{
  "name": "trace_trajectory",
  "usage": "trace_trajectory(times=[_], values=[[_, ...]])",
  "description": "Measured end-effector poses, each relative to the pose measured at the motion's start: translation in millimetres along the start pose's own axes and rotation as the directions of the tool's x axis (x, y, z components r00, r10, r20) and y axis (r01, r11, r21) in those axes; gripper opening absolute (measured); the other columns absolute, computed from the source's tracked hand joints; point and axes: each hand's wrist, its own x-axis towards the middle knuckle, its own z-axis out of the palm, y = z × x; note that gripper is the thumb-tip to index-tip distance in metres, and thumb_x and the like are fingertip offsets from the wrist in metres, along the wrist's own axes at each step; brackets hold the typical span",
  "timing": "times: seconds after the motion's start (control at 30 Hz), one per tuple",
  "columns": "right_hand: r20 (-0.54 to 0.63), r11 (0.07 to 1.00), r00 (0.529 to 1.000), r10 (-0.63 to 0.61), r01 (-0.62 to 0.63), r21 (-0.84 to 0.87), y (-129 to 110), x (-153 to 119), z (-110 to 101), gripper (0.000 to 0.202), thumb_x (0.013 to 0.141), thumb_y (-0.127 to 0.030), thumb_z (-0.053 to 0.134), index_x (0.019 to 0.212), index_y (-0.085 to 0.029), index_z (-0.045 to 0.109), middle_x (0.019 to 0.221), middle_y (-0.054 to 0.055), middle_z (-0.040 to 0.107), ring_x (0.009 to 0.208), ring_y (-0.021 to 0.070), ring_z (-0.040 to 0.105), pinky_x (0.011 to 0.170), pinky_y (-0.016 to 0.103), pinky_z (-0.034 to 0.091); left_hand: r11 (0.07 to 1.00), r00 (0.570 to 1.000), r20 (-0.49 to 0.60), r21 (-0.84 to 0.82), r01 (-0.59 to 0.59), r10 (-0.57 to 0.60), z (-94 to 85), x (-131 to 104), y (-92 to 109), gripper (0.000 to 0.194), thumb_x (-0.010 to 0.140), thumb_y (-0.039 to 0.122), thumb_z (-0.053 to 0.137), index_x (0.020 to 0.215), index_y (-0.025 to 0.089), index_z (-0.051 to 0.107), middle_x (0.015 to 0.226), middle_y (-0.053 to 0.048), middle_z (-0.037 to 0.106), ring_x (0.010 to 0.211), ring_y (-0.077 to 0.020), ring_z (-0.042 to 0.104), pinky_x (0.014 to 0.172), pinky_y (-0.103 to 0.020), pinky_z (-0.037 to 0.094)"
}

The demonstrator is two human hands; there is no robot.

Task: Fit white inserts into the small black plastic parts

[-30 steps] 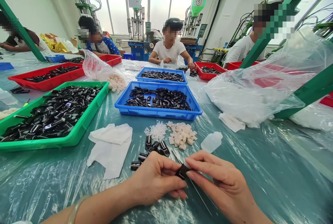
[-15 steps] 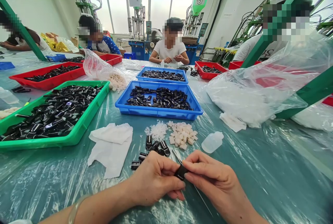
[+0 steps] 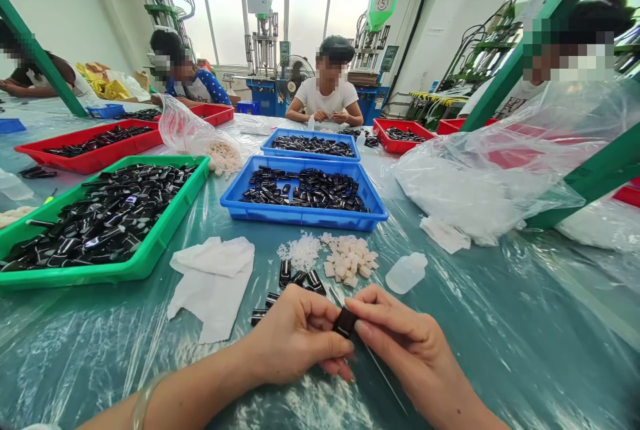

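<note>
1. Here's the left hand (image 3: 295,337), thumb and fingers closed on the black piece (image 3: 345,322), gripping its left side
2. And the right hand (image 3: 410,343) comes at it from the other side, fingertips pinched together at the piece's right edge; whether they grip something small there, I can't tell
3. So the piece sits between the two hands, just above the table (image 3: 480,323), with a thin rod (image 3: 383,373) slanting past behind it; what bears the rod is unclear
4. Beyond the hands: loose black parts (image 3: 285,273), white bits (image 3: 304,251), cream blocks (image 3: 350,258) and a bottle (image 3: 406,273) on its side
5. Cloth (image 3: 215,270) to the left, near the green tray (image 3: 175,227); the blue tray (image 3: 305,217) sits farther up, full of black parts
6. Across the table, a person (image 3: 327,93) in white, both hands raised together
</note>
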Motion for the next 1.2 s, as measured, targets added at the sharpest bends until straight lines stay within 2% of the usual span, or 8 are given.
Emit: trace_trajectory(times=[0.13, 0.23, 0.33, 0.43, 0.57, 0.67, 0.9, 1.2], values=[[-0.126, 0.956, 0.987, -0.099, 0.059, -0.288, -3.1, 11.2, -9.8, 0.025, 0.083, -0.021, 0.053, 0.106, -0.025, 0.062, 0.087, 0.002, 0.065, 0.078, 0.0135, 0.062, 0.068, 0.023, 0.05, 0.993, 0.995, -0.078, -0.091, -0.077, 0.07, -4.1, 0.0, 6.7, 0.018, 0.064, 0.022, 0.07, 0.076, 0.008, 0.068, 0.064, -0.006, 0.066, 0.06, -0.0153, 0.066, 0.055, -0.019, 0.049], [-0.006, 0.747, 0.989, -0.145, 0.105, -0.657, -3.2, 30.3, -11.9, 0.019, 0.086, -0.022, 0.045, 0.092, -0.019, 0.063, 0.09, 0.005, 0.065, 0.083, 0.0149, 0.06, 0.072, 0.026, 0.049, 0.984, 0.985, -0.142, -0.137, -0.113, 0.094, -7.4, -2.9, 12.3, 0.022, 0.062, 0.021, 0.072, 0.08, 0.009, 0.069, 0.073, -0.007, 0.068, 0.065, -0.0157, 0.067, 0.058, -0.019, 0.05], [0.102, 0.611, 0.993, -0.054, 0.114, -0.783, 1.9, 54.4, -4.5, 0.019, 0.084, -0.015, 0.047, 0.085, -0.018, 0.065, 0.09, 0.006, 0.065, 0.087, 0.0168, 0.058, 0.075, 0.03, 0.046, 0.979, 0.981, -0.163, -0.153, -0.134, 0.109, -9.2, -5.7, 16.2, 0.024, 0.062, 0.019, 0.072, 0.083, 0.009, 0.069, 0.081, -0.009, 0.069, 0.067, -0.0157, 0.067, 0.059, -0.018, 0.05], [0.123, 0.459, 0.989, 0.082, 0.072, -0.885, 9.6, 76.2, 9.0, 0.014, 0.082, -0.015, 0.052, 0.078, -0.017, 0.065, 0.084, 0.005, 0.065, 0.09, 0.0201, 0.056, 0.079, 0.039, 0.043, 0.978, 0.981, -0.161, -0.163, -0.133, 0.107, -9.9, -6.6, 17.0, 0.023, 0.062, 0.02, 0.071, 0.082, 0.008, 0.069, 0.077, -0.009, 0.069, 0.067, -0.0154, 0.067, 0.058, -0.018, 0.05], [0.103, 0.263, 0.961, 0.257, 0.033, -0.964, 16.8, 94.1, 24.3, 0.019, 0.086, -0.03, 0.053, 0.095, -0.015, 0.06, 0.1, 0.005, 0.061, 0.092, 0.0178, 0.057, 0.081, 0.04, 0.046, 0.972, 0.982, -0.164, -0.198, -0.128, 0.096, -10.6, -5.7, 15.2, 0.025, 0.061, 0.021, 0.072, 0.081, 0.007, 0.068, 0.077, -0.01, 0.069, 0.066, -0.0155, 0.067, 0.059, -0.018, 0.05], [0.079, 0.168, 0.938, 0.337, 0.023, -0.985, 20.1, 100.4, 29.6, 0.025, 0.087, -0.032, 0.051, 0.106, -0.016, 0.056, 0.109, 0.006, 0.058, 0.094, 0.0178, 0.057, 0.08, 0.039, 0.048, 0.968, 0.981, -0.178, -0.221, -0.118, 0.079, -11.1, -4.8, 14.6, 0.029, 0.06, 0.023, 0.073, 0.084, 0.007, 0.068, 0.081, -0.012, 0.069, 0.066, -0.0166, 0.067, 0.06, -0.02, 0.051], [0.065, 0.08, 0.913, 0.402, 0.036, -0.996, 22.4, 107.1, 34.9, 0.027, 0.087, -0.031, 0.051, 0.11, -0.017, 0.054, 0.112, 0.007, 0.057, 0.095, 0.0184, 0.057, 0.08, 0.04, 0.048, 0.971, 0.981, -0.185, -0.216, -0.1, 0.06, -10.1, -5.1, 18.0, 0.032, 0.059, 0.024, 0.072, 0.085, 0.006, 0.068, 0.083, -0.014, 0.069, 0.067, -0.0176, 0.067, 0.061, -0.022, 0.051], [0.106, 0.148, 0.924, 0.367, 0.055, -0.987, 18.6, 101.1, 22.4, 0.026, 0.087, -0.031, 0.051, 0.108, -0.016, 0.055, 0.109, 0.006, 0.058, 0.093, 0.0177, 0.058, 0.079, 0.039, 0.049, 0.981, 0.986, -0.153, -0.174, -0.088, 0.061, -9.9, -2.7, 11.6, 0.024, 0.06, 0.023, 0.07, 0.078, 0.007, 0.069, 0.075, -0.01, 0.068, 0.065, -0.0155, 0.066, 0.058, -0.02, 0.049]])
